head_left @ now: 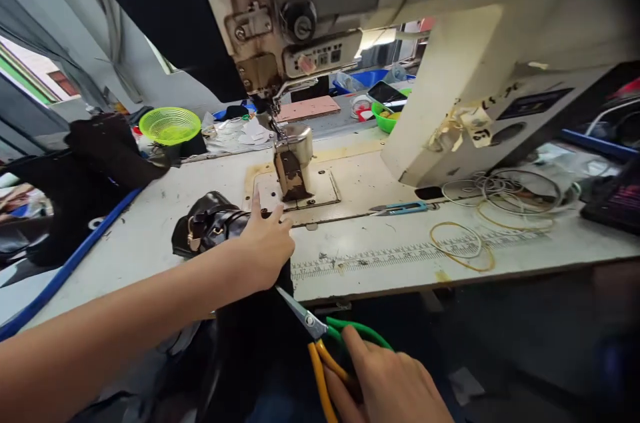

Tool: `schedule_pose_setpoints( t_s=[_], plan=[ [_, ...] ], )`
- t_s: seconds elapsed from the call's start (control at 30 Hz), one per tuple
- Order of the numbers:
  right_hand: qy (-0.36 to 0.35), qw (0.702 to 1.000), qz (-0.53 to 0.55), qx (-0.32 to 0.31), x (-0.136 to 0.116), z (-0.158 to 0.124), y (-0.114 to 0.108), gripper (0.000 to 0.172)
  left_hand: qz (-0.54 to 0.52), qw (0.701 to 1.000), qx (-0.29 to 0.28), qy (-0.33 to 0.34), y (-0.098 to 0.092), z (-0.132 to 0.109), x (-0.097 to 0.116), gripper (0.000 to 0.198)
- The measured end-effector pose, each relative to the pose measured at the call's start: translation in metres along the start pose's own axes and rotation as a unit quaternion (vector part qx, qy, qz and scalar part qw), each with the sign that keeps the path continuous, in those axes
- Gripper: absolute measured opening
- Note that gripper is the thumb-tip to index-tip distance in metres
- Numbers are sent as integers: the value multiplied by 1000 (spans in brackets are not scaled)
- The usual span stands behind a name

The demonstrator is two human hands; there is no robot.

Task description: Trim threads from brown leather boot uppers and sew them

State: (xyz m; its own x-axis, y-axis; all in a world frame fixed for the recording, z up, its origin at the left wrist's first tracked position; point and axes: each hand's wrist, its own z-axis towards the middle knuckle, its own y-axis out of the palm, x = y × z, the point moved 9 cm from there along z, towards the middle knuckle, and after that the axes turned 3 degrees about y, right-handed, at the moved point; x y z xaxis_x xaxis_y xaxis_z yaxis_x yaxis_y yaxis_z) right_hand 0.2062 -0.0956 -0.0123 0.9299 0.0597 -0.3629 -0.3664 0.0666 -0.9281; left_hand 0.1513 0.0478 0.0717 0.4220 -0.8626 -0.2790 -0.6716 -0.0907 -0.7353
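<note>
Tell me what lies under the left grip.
At the edges of the left grip, black material and buckled black straps show; whatever lies directly beneath it is covered.

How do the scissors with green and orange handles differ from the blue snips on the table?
The scissors have one green and one orange handle; the snips have a blue body. The scissors are held in the right hand, while the snips lie untouched on the table. In the picture, the scissors point up and left; the snips point nearly straight left. Both have metal blades.
</note>
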Motion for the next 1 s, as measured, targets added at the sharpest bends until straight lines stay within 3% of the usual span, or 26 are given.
schedule_pose_setpoints(
  t_s=[0.13,0.37,0.63,0.87,1.0],
  plan=[
    [3,1000,-9,2,3,-3,-6,2,12,999,36,33,4,13,11,34],
    [29,996,-61,60,20,8,-34,17,-30,994,83,59,1,14,-1,17],
    [28,995,-66,62,-19,30,-24,13,-60,988,107,89,-6,1,0,25],
    [27,998,-50,23,-21,30,-16,15,-125,976,139,116,-1,-16,-7,21],
    [58,996,-61,-40,-26,44,-21,16,-160,969,152,116,-5,-22,-10,21]
  ],
)
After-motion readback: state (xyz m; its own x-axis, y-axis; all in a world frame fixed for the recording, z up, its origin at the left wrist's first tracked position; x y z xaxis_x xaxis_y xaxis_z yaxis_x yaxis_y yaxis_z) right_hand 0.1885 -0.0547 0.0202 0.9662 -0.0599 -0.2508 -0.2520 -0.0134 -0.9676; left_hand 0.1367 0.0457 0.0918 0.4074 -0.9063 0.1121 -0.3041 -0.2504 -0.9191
